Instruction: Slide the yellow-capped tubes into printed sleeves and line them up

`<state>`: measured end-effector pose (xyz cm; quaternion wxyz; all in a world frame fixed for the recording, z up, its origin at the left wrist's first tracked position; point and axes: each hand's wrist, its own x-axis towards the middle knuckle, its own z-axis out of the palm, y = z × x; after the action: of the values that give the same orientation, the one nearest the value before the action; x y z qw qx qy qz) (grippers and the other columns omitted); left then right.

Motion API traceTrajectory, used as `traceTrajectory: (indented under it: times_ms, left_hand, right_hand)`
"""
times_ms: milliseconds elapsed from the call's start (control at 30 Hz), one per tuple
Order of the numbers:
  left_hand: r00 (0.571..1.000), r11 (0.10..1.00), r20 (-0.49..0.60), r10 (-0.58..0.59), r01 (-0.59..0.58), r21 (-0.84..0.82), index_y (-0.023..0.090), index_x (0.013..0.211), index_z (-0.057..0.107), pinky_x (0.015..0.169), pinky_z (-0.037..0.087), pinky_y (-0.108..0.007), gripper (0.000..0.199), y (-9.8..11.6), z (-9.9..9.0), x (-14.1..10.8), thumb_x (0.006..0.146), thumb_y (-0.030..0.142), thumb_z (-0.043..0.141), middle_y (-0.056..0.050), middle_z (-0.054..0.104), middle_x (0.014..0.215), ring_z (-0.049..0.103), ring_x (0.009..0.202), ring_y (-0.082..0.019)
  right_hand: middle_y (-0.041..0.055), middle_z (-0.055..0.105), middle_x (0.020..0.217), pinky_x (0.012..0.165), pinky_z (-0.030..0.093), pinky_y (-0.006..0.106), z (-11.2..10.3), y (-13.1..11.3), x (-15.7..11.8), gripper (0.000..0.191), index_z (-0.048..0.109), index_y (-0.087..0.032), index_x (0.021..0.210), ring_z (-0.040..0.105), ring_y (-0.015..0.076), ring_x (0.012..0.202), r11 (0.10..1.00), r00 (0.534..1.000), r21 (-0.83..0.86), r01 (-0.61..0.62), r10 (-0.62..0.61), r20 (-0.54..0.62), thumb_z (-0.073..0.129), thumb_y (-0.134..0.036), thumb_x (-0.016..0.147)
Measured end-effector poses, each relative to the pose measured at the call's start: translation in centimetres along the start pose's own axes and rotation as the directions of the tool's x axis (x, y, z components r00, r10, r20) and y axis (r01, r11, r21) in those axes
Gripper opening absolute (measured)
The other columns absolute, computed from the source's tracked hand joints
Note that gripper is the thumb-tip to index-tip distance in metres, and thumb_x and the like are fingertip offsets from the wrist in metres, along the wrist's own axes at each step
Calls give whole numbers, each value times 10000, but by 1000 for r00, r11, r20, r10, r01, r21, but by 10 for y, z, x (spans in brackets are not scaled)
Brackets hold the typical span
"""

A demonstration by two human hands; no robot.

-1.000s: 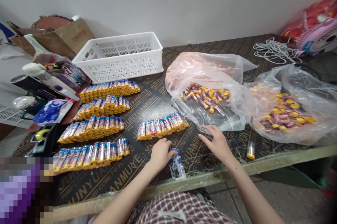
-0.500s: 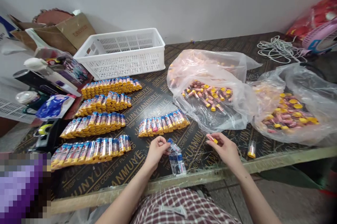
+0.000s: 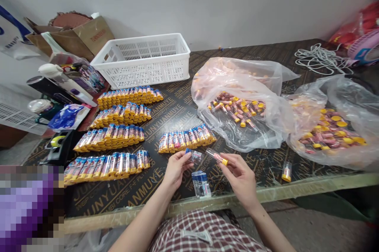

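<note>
At bottom centre, I see the stack of clear sleeves (image 3: 201, 185) lying near the table edge. Just beyond, my left hand (image 3: 175, 168) pinches one blue-ended sleeve (image 3: 196, 157), now lifted clear of that stack. My right hand (image 3: 241, 177) has brought a yellow-capped tube (image 3: 217, 157) across to frame centre, pinched between fingertips, its clear end near the sleeve but apart. I judge picking done, pairing in hand. Farther up sits the wrapped row (image 3: 186, 139), then the open bag (image 3: 237, 135) at centre right.

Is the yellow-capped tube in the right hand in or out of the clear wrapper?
Out: a gap shows between the tube and the clear wrapper in the left hand.
</note>
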<state>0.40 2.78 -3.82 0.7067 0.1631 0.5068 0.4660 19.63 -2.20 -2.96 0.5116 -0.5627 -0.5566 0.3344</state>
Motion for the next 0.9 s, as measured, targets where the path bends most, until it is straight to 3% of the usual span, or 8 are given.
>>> traceTrajectory:
  times_ms: [233,500,700,900]
  left_hand:
    - [992,997,-100,70,-73,-28,102,587,669,515,489,-190,384,5,2,-1,421,380,876,-1,639,571,570,519,-78]
    - [982,992,-145,120,-123,-13,109,596,656,525,476,-194,362,2,2,-2,474,386,854,0,629,583,579,551,-93]
    - [989,989,31,143,-143,-25,124,798,668,593,521,-228,329,5,15,-12,589,332,814,-28,681,743,611,638,-112]
    - [979,995,199,35,-52,80,110,854,668,610,519,-241,385,8,20,-18,560,293,836,-57,700,773,631,633,-128]
  right_hand:
    - [51,610,998,759,520,307,0,-10,-5,297,645,-262,1115,606,175,867,945,968,-224,240,-251,-21,597,-147,845]
    - [56,604,1026,828,509,313,12,-15,-9,406,605,-277,1192,596,181,935,906,931,-213,365,-358,71,565,-73,843]
    - [65,574,1096,882,498,330,17,-7,-12,365,593,-277,1203,575,186,1015,966,945,-81,245,-219,241,502,-123,885]
    - [66,529,1093,875,509,360,18,2,-2,550,474,-298,1318,571,193,995,951,936,-103,290,-260,239,506,-85,811]
